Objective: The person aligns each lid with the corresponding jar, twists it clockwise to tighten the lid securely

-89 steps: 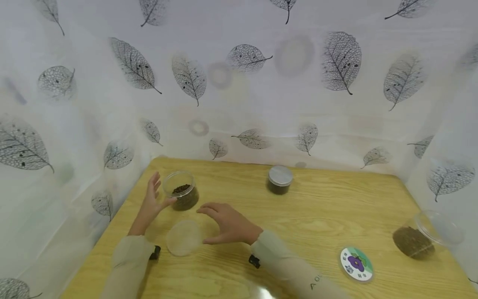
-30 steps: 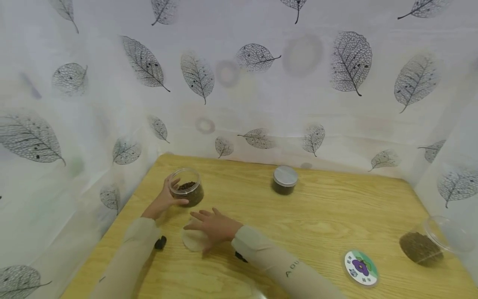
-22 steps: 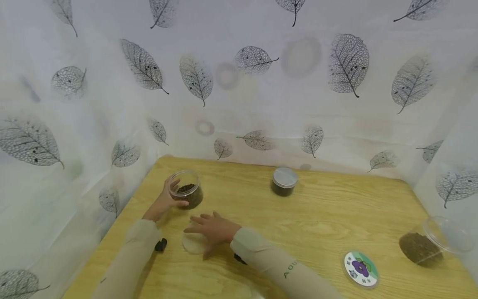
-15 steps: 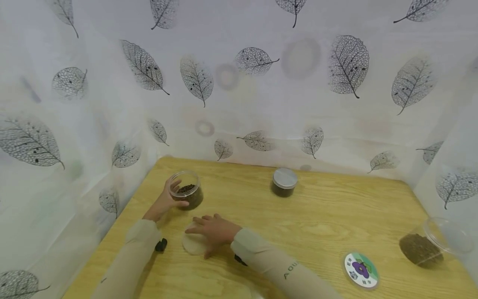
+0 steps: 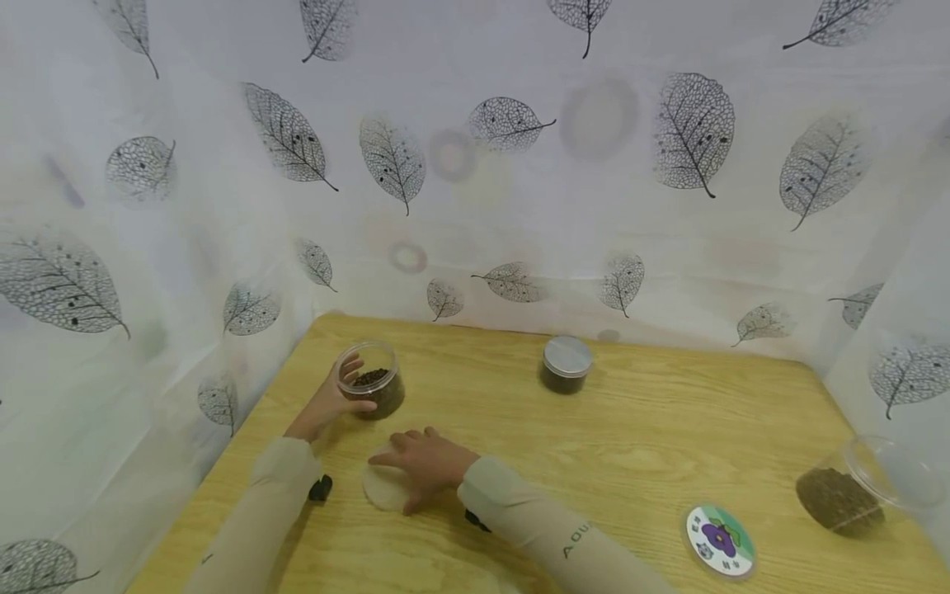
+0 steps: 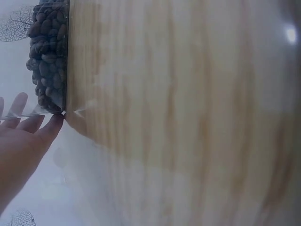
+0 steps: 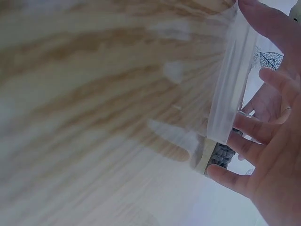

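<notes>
One left hand (image 5: 331,404), fingers (image 6: 52,125) curled round open jar (image 5: 390,398); one right hand (image 5: 429,460), fingers (image 7: 230,180) spread wide, gripping lid (image 5: 383,491); a sideways knock could spill the dark bits (image 6: 48,52).

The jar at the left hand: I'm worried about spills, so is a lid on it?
No, in the head view the jar at the left hand has an open, uncovered rim.
</notes>
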The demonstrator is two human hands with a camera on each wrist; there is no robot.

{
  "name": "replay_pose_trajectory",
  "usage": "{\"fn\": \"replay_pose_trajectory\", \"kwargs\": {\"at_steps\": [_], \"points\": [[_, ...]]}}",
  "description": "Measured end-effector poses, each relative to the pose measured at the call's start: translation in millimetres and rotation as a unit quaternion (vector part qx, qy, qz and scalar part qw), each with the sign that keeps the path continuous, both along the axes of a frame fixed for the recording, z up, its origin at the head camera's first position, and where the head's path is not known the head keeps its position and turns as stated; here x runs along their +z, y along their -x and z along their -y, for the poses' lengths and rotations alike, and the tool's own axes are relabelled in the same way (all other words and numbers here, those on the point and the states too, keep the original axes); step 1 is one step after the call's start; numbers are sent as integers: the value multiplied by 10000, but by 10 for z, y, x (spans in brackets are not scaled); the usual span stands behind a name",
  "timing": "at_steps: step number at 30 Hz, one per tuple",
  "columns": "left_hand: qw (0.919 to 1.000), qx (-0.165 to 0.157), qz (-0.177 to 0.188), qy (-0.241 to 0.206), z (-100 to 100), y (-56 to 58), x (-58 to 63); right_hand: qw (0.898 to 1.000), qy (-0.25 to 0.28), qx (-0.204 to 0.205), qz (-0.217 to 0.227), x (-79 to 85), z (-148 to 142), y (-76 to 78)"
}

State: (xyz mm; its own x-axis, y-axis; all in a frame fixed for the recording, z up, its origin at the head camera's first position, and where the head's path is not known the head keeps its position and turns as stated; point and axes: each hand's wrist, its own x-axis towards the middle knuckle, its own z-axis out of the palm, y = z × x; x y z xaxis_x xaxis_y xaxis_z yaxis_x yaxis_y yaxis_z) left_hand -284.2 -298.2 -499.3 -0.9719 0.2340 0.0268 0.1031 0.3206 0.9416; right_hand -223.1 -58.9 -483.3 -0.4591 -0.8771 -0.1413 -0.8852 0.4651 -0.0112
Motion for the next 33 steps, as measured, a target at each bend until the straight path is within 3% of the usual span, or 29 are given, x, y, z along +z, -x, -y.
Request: {"fn": "replay_pose_trajectory", "kwargs": {"at_steps": [10, 15, 24, 33], "points": [[9999, 86, 38, 86, -30, -34, 28, 9998, 187, 1, -86, -21, -40, -4], [9996, 61, 77, 279, -78, -43, 67, 9991, 384, -106, 147, -2, -140, -13], [9992, -96, -116, 360, -176, -83, 103, 9966, 671, -344, 333, 39, -412, -24], [9969, -262, -434, 610, -354, -197, 226, 9908, 1139, -645, 351, 162, -725, -78]]}}
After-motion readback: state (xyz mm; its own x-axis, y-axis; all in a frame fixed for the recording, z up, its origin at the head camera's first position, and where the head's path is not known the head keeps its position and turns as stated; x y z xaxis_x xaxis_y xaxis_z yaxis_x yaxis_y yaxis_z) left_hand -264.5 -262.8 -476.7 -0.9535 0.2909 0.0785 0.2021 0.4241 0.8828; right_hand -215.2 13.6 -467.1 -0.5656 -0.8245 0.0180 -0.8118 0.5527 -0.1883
